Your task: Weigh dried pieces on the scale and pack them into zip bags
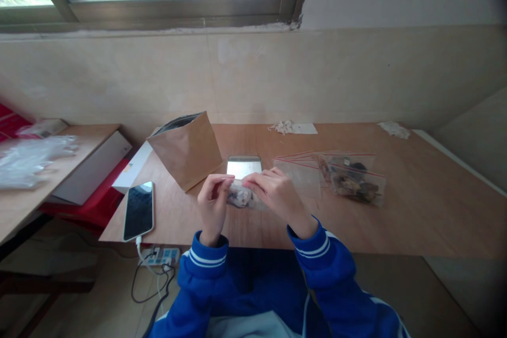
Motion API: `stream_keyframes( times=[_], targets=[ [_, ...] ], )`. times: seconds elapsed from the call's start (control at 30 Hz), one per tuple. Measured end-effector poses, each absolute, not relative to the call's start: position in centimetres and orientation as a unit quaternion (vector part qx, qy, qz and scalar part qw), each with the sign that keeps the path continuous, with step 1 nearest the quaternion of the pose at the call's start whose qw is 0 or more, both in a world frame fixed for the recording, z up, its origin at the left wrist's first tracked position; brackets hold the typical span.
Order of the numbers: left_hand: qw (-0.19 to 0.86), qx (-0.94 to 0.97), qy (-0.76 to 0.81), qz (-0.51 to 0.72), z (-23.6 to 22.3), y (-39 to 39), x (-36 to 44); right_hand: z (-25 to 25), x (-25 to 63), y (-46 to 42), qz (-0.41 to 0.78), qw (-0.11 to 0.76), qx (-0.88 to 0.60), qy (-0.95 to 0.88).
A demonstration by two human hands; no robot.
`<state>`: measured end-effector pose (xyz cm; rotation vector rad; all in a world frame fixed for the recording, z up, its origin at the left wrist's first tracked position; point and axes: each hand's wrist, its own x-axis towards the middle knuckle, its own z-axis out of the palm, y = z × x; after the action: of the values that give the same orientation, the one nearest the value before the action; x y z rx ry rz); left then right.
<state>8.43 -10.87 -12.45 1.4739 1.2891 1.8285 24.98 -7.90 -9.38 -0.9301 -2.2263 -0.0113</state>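
Both my hands are raised over the near edge of the wooden table [415, 211], pinching a small clear zip bag [241, 196] between them. My left hand [213, 205] grips its left end with closed fingers. My right hand [275, 190] pinches the top edge from the right. The bag holds pale and dark bits I cannot name. Blue sleeves with white stripes cover both wrists.
A brown paper bag [186, 150] stands open just left of my hands. Behind them lies a small silver scale [244, 165]. Filled zip bags with red strips [352, 178] lie to the right. A phone [138, 210] on a cable rests at the table's left corner.
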Motion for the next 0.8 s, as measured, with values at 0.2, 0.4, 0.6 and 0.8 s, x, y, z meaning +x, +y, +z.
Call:
stream_keyframes(
  times=[0.2,0.4,0.6,0.8],
  targets=[
    [0.239,0.526,0.464,0.672,-12.3,-10.5,8.3,-10.8,25.8,-6.7,-0.005,0.411,-0.364,-0.836],
    [0.277,0.503,0.446,0.686,-12.7,-10.1,8.7,-10.0,25.5,-7.2,0.007,0.395,-0.374,-0.839],
    [0.253,0.536,0.416,0.690,-12.7,-9.9,9.1,-9.5,24.9,-7.3,-0.012,0.430,-0.359,-0.828],
    [0.242,0.524,0.425,0.697,-12.5,-9.9,9.0,-10.1,25.3,-7.0,-0.036,0.419,-0.377,-0.825]
  ],
)
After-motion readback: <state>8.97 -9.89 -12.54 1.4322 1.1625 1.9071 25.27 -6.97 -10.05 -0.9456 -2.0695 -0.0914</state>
